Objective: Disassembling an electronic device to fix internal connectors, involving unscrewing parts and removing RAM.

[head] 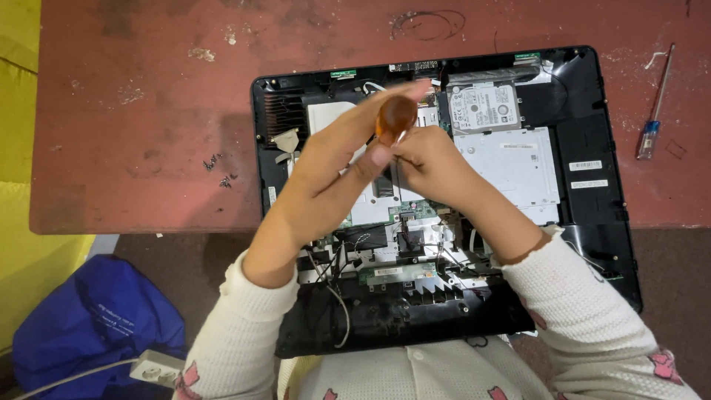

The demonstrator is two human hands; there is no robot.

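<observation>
The person wears a cream-white knitted top with a fine ribbed texture. Its long sleeves are pushed up, ending in ribbed cuffs partway along the forearms, one at lower left of centre, the other at right of centre. Small pink bow-like figures dot the fabric: one near the lower left sleeve, others along the bottom edge and at the lower right. A round white button sits on the front at bottom centre. Both hands, left hand (337, 167) and right hand (437, 167), are bare, without rings or gloves.
</observation>
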